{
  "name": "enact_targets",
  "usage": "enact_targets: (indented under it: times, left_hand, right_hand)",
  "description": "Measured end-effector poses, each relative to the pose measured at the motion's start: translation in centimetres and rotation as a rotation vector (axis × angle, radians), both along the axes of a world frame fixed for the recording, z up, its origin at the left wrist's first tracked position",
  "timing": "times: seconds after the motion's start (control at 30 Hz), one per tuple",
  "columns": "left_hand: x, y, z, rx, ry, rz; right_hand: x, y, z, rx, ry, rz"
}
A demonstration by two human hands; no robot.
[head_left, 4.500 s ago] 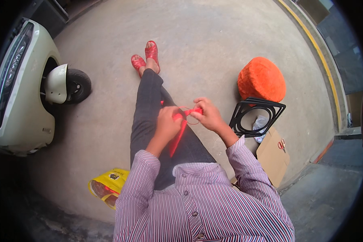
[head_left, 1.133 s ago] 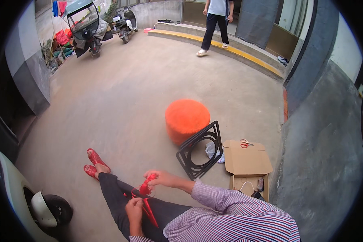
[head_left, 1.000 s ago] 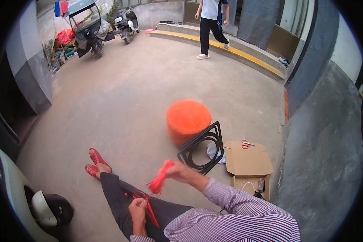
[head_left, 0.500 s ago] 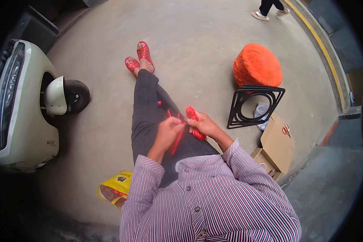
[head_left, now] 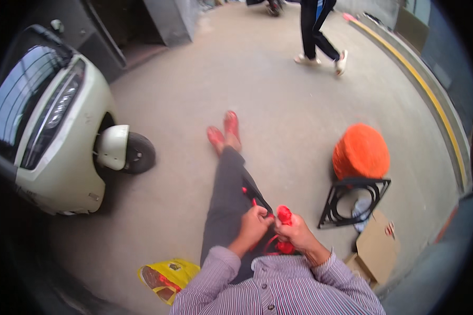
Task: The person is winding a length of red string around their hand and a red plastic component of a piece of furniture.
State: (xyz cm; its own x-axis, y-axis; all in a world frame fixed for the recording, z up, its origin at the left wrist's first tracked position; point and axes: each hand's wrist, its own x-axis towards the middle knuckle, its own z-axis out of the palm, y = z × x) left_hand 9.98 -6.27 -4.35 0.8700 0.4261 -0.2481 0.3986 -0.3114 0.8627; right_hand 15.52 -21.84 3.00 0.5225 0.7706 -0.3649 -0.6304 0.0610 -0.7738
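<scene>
In my lap, my right hand (head_left: 295, 231) is closed around a hank of shiny red cord (head_left: 284, 214), which sticks out above and below the fist. Just left of it, my left hand (head_left: 254, 227) is closed in a pinch on red cord (head_left: 270, 216), close to the right fingertips. A thin red end (head_left: 254, 202) pokes up beside the left fingers; blur hides its exact form. A loose red loop (head_left: 271, 242) hangs between the hands, over my dark trousers (head_left: 223, 205). A small red bit (head_left: 244, 190) lies on the trouser leg.
A yellow bag (head_left: 181, 270) rests at my left, and a pale three-wheeler (head_left: 73, 152) stands beyond it. To the right are an orange fluffy stool (head_left: 361, 152), a black frame (head_left: 328, 205) and a cardboard box (head_left: 376, 247) with red scissors (head_left: 389, 229). A person (head_left: 316, 31) walks ahead.
The view has tilted up, so my hands and the things around sit lower and farther right. The red strip below my left hand is now mostly hidden. The walking person shows to the knees and above.
</scene>
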Motion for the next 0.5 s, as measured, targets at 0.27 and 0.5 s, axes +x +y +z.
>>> enact_targets:
  times: [0.27, 0.5]
  left_hand:
    - [1.3, 0.3, 2.8, -0.182, -0.301, 0.038]
    - [1.6, 2.3, -1.2, -0.578, 0.193, 0.135]
  right_hand:
    - [3.8, -1.3, 1.5, 0.32, -0.071, 0.146]
    - [6.8, 0.9, -8.7, -0.482, -1.298, 0.403]
